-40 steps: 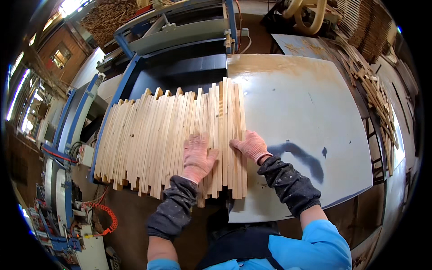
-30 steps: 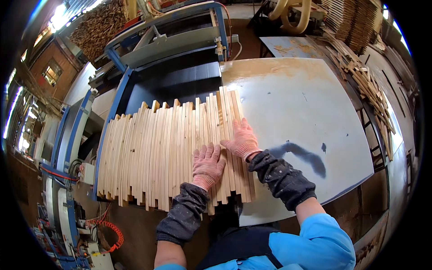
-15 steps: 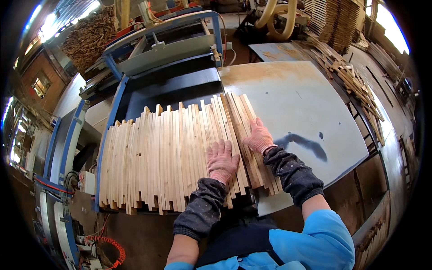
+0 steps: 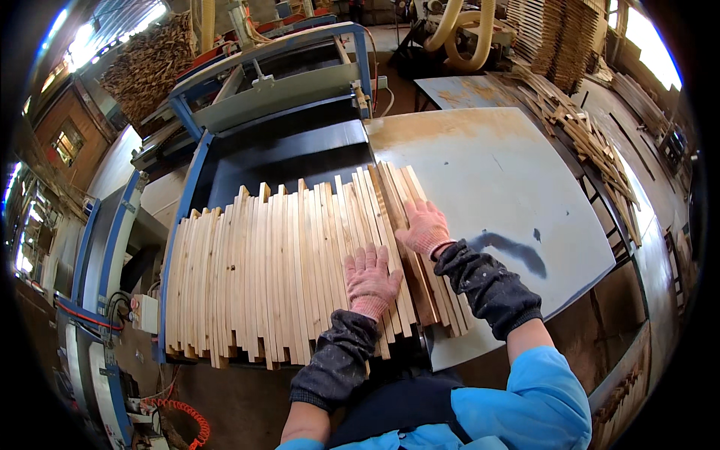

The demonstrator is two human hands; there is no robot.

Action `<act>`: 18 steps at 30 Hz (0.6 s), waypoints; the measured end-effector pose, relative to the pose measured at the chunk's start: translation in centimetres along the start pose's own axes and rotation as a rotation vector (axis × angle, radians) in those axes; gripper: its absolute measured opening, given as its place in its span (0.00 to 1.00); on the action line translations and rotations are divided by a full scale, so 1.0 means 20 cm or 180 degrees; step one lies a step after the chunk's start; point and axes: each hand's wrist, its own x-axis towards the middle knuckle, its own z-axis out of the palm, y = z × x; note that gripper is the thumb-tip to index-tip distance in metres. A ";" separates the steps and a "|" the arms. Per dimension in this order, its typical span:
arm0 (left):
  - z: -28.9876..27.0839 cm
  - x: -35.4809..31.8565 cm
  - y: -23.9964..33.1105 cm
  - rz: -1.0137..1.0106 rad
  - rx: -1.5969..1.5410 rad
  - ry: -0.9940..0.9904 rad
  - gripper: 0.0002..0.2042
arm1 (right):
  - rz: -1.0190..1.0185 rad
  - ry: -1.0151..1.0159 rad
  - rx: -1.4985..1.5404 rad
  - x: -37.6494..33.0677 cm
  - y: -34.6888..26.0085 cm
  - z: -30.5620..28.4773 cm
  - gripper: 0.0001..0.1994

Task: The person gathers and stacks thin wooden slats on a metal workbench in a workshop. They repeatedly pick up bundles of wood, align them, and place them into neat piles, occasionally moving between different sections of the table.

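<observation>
From here I'd press those wooden strips (image 4: 277, 262) evenly, left hand (image 4: 371, 279) beside the grey tabletop (image 4: 517, 187), right hand (image 4: 425, 229) over its left side, both flat, clasping nothing.

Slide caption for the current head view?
Gloved left hand and right hand on a row of pale wooden strips, spanning dark bed and grey tabletop.

a woodworking workshop: wooden strips (image 4: 262, 277), stacked timber (image 4: 556, 41), a blue-framed machine (image 4: 281, 99)
</observation>
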 end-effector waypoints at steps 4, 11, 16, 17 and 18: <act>0.01 0.00 0.00 -0.0054 -0.0022 -0.0038 0.40 | -0.0645 0.0327 0.0172 0.36 -0.07 0.08 0.26; 0.04 -0.14 0.14 0.0099 -0.0265 0.0056 0.43 | -0.0859 0.0330 -0.0174 0.96 -0.10 0.29 0.18; 0.04 -0.14 0.13 0.0083 -0.0394 -0.0032 0.45 | -0.0770 -0.0285 -0.0366 1.13 -0.13 0.27 0.21; 0.05 -0.14 0.13 0.0010 -0.0386 -0.0051 0.46 | -0.0742 -0.0351 -0.0135 1.14 -0.14 0.27 0.22; 0.04 -0.14 0.14 -0.0044 -0.0383 -0.0042 0.46 | -0.0710 -0.0386 0.0079 1.16 -0.13 0.23 0.23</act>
